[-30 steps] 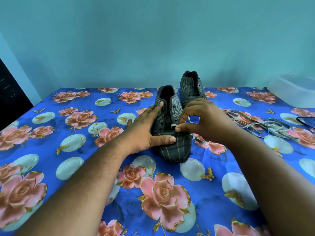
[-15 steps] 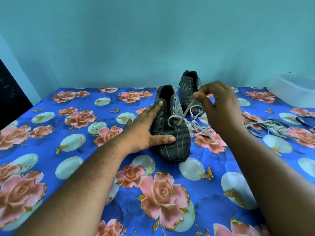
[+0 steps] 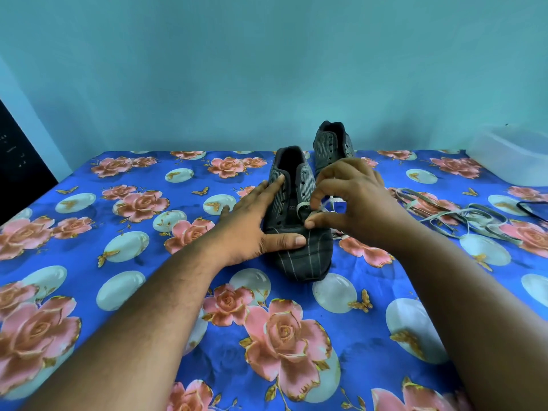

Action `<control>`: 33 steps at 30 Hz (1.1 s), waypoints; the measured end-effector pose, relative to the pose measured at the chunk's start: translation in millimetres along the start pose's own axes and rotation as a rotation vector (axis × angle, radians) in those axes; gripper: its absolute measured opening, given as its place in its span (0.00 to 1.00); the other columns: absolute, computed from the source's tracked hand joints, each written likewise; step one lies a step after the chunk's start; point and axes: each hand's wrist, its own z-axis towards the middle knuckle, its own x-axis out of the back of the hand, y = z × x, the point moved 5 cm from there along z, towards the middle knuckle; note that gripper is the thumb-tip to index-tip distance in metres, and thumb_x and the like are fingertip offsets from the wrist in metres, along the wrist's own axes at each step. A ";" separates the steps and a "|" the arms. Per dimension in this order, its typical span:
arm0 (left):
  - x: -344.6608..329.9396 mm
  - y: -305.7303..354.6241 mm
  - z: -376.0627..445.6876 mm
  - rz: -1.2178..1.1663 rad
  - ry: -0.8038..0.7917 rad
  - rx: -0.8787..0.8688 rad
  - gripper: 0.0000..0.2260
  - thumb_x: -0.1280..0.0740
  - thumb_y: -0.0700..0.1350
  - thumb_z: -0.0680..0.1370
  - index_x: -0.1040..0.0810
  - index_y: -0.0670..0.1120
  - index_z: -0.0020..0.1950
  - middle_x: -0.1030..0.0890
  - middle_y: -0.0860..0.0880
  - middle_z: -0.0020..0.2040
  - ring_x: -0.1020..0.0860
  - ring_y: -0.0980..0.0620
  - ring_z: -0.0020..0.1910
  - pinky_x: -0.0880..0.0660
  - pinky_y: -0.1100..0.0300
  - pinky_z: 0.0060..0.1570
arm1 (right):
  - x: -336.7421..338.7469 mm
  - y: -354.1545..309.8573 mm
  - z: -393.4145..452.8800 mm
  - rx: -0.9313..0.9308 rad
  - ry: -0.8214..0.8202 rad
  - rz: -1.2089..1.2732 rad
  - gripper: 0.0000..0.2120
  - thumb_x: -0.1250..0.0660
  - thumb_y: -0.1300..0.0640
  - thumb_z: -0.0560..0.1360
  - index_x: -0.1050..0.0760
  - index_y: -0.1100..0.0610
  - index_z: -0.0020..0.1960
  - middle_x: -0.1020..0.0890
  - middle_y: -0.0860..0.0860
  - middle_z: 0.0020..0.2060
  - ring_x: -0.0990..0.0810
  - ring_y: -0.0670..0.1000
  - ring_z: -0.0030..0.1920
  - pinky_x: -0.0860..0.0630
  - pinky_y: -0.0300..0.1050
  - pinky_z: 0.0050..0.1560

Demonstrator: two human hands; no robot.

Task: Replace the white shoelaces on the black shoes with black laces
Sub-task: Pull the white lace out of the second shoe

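While the right hand (image 3: 353, 203) curls over the near shoe (image 3: 299, 232), its thumb and forefinger pinch the white lace (image 3: 321, 209) just above the lowest eyelets, at the shoe's right edge. A short loop of that lace shows at the fingertips, and more of it trails to the right, under the palm. The left hand (image 3: 252, 223) lies flat against the shoe's left side, fingers straight, the forefinger reaching up along the collar and the thumb pressed across the vamp just behind the toe; it grips nothing. The shoe is dark with thin pale stripes, toe pointing toward the person, and its upper eyelets are bare. It stands on a cloth (image 3: 296, 366) of bright blue printed with pink roses, pale orbs and small butterflies. The far shoe (image 3: 332, 143) stands just behind and to the right, its toe hidden by the right hand. Well to the right, a heap of pale laces (image 3: 462, 215) lies loose on the cloth, and a black lace (image 3: 530, 207) shows near the right edge. A clear tub (image 3: 513, 155) sits at the far right corner, near the teal wall (image 3: 267, 69).
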 end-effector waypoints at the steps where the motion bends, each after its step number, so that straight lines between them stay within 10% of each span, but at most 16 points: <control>1: 0.3 1.0 -0.4 0.000 -0.002 0.000 0.57 0.39 0.86 0.53 0.60 0.73 0.77 0.53 0.56 0.84 0.54 0.58 0.82 0.48 0.41 0.80 | -1.5 0.7 -0.1 0.006 -0.003 0.010 0.18 0.36 0.27 0.66 0.22 0.39 0.42 0.24 0.40 0.53 0.34 0.49 0.66 0.36 0.58 0.64; 21: 1.7 4.5 -2.7 0.007 -0.009 0.007 0.57 0.36 0.83 0.55 0.59 0.71 0.78 0.53 0.55 0.84 0.54 0.58 0.82 0.49 0.40 0.79 | -6.2 7.8 -0.6 0.057 -0.044 0.095 0.07 0.29 0.40 0.74 0.19 0.42 0.47 0.27 0.36 0.48 0.33 0.46 0.62 0.31 0.63 0.64; 33: 0.5 2.4 -2.2 0.014 -0.012 0.007 0.57 0.40 0.86 0.54 0.61 0.72 0.77 0.54 0.57 0.84 0.55 0.58 0.82 0.49 0.38 0.79 | 35.8 41.5 -4.8 -0.380 0.484 0.073 0.11 0.35 0.47 0.79 0.21 0.54 0.50 0.23 0.51 0.51 0.29 0.59 0.60 0.37 0.47 0.59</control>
